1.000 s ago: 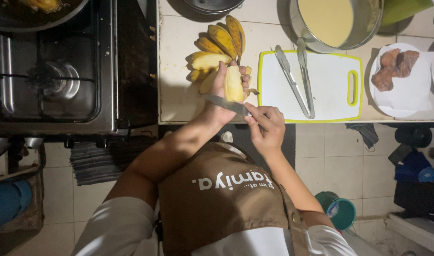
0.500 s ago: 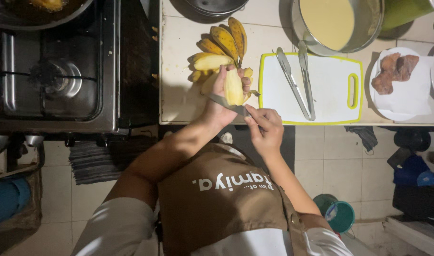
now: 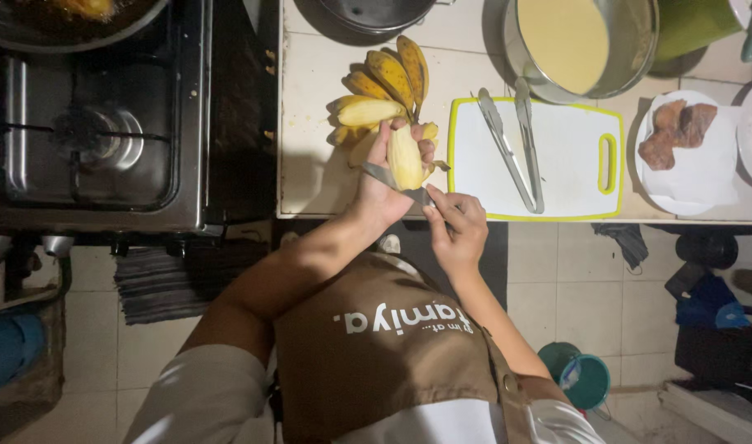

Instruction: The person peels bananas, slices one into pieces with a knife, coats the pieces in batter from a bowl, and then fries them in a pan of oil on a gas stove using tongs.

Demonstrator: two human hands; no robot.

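My left hand (image 3: 384, 187) grips a small yellow banana (image 3: 405, 156) over the counter's front edge. My right hand (image 3: 456, 228) holds a knife (image 3: 392, 181) whose blade lies across the banana's lower end, under my left thumb. A bunch of small bananas (image 3: 380, 90) lies on the white counter (image 3: 310, 164) just beyond the held one. Right of my hands sits a white cutting board with a green rim (image 3: 573, 156), with metal tongs (image 3: 512, 140) lying on it.
A metal pot of pale yellow batter (image 3: 569, 41) stands behind the board. A white plate with brown fried pieces (image 3: 684, 140) is at the right. A gas stove (image 3: 88, 140) with a pan (image 3: 64, 16) is at the left. Buckets (image 3: 577, 374) stand on the tiled floor.
My hands stay in nearly the same place; the knife blade has shifted slightly along the banana's lower end. The view has drifted a little.
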